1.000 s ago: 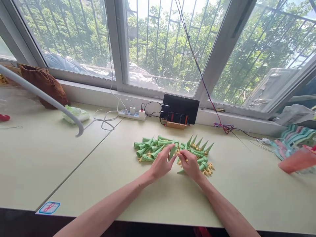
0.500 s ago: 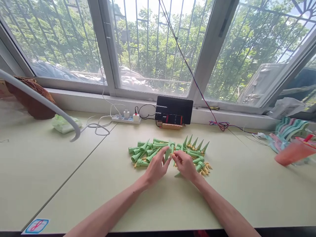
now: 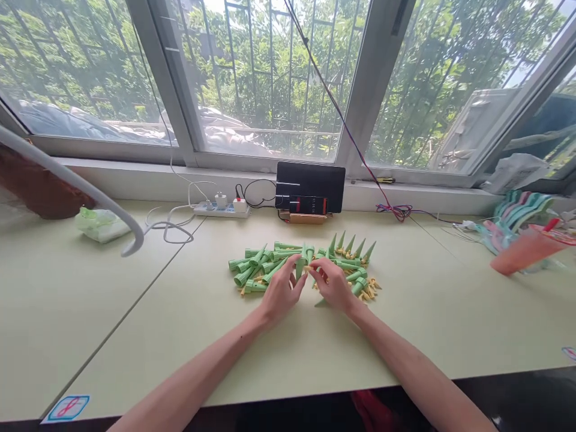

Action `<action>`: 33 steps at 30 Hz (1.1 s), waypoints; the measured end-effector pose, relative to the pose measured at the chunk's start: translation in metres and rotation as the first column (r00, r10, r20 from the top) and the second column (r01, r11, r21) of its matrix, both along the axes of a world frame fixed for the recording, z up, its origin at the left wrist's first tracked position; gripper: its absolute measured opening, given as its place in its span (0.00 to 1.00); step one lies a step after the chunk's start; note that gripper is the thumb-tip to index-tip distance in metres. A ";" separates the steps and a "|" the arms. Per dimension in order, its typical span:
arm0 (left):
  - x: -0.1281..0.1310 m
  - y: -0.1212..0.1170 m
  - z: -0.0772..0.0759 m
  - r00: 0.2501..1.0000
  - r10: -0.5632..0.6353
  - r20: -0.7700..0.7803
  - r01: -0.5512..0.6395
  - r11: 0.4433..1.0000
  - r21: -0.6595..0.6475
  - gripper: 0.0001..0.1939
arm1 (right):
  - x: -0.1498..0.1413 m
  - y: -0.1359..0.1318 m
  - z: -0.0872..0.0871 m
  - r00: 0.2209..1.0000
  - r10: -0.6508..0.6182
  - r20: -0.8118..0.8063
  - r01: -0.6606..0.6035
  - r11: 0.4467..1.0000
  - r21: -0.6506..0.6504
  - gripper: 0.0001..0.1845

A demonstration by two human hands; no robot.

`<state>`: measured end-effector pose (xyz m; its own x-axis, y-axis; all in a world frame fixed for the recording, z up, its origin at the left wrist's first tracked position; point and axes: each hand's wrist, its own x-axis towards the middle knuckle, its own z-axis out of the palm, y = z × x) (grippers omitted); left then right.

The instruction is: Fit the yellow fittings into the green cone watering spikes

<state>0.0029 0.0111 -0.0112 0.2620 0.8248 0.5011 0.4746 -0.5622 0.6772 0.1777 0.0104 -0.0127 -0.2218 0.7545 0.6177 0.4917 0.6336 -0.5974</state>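
Observation:
My left hand grips a green plastic cone spike between thumb and fingers. Close beside it, my right hand pinches a small yellow plastic piece against the side of that spike. Whether the piece is seated in it I cannot tell. Around both hands lie several more green spikes, mostly on their sides. At the back right a row of green cones stands point up with yellow pieces at their bases. Loose yellow pieces are heaped right of my right hand.
Behind the pile a black tablet leans with a phone before it. A power strip with cables sits back left, and a white curved tube juts in. A red drink cup tilts at the right.
The camera view has shifted, so the table contents appear slightly higher and further left. Both hands stay together at the spike, with the right hand's yellow piece now held against its side.

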 end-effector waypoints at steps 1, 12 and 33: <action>0.000 0.000 0.001 1.000 0.000 0.003 0.000 1.000 -0.007 0.21 | 0.000 0.000 0.000 1.000 -0.009 0.000 0.009 1.000 0.000 0.07; 0.000 -0.003 0.005 1.000 0.014 -0.005 -0.014 0.999 -0.040 0.21 | 0.002 0.002 -0.001 1.000 0.000 0.019 0.000 0.999 -0.042 0.08; -0.001 -0.002 0.005 1.000 -0.002 0.003 0.002 0.997 -0.071 0.21 | 0.002 0.002 -0.002 1.000 0.001 0.022 0.001 0.998 -0.064 0.10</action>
